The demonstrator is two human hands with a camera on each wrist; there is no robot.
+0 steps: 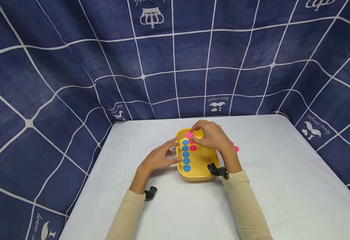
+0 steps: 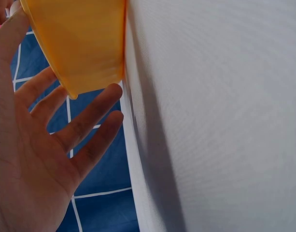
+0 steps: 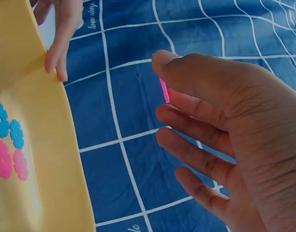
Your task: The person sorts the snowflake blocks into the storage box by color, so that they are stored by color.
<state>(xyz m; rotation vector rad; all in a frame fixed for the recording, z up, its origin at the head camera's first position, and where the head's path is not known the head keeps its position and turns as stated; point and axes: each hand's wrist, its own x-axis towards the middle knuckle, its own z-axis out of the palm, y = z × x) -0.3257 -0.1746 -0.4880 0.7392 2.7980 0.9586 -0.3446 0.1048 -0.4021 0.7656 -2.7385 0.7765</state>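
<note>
A yellow tray (image 1: 203, 163) holds several blue flower-shaped plastic pieces (image 1: 186, 154) in a column along its left side. Beside them lie two pink flower-shaped pieces (image 1: 193, 148), one partly covered by my right thumb. Over the tray's far part, my right hand (image 1: 212, 135) pinches another pink flower-shaped piece (image 1: 190, 135) between thumb and index finger; the right wrist view catches that piece (image 3: 164, 90) edge-on. My left hand (image 1: 159, 156) is at the tray's left side, fingers spread and thumb and fingertips at the rim. Its lower fingers lie apart beside the tray's outer wall (image 2: 85, 48).
More pink flower pieces (image 1: 236, 148) lie on the white-covered table (image 1: 283, 173) to the right, partly hidden by my right forearm. A dark blue curtain (image 1: 190, 56) with white grid lines hangs around the back and sides. Black camera mounts (image 1: 217, 170) sit at both wrists.
</note>
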